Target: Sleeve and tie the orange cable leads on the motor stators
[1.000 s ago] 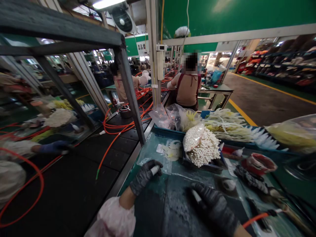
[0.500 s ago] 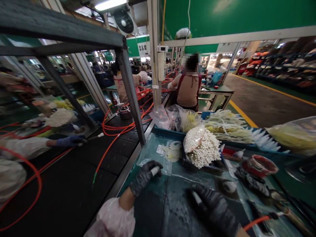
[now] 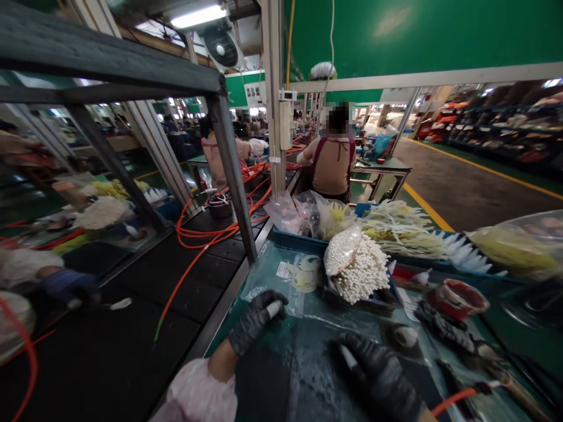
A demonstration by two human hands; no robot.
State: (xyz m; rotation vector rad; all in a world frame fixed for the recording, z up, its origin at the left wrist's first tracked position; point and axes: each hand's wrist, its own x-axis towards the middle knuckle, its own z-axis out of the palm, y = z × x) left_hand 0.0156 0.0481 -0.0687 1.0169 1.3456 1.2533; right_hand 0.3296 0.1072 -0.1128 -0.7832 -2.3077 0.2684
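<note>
My left hand (image 3: 255, 319), in a black glove, rests on the green bench mat with its fingers curled round a small white cylindrical piece (image 3: 273, 309). My right hand (image 3: 380, 375), also gloved in black, lies lower right, closed on another small white piece (image 3: 349, 356). An orange cable (image 3: 453, 397) runs out from under my right wrist toward the right. Just beyond both hands stands a bundle of white-tipped sticks (image 3: 357, 266), with a clear plastic bag (image 3: 292, 275) lying flat to its left.
A blue tray (image 3: 299, 238) holds bags and pale cable-like parts. A red roll (image 3: 457, 298) and dark tools lie to the right. Orange cable (image 3: 206, 234) loops over the black conveyor (image 3: 145, 305) on the left, where another person's blue-gloved hand (image 3: 65, 285) reaches. A person (image 3: 334, 158) sits ahead.
My hands have stayed almost still. The blue-gloved hand across the conveyor has pulled back to the left, and the orange cable end has slid down the belt toward me.
</note>
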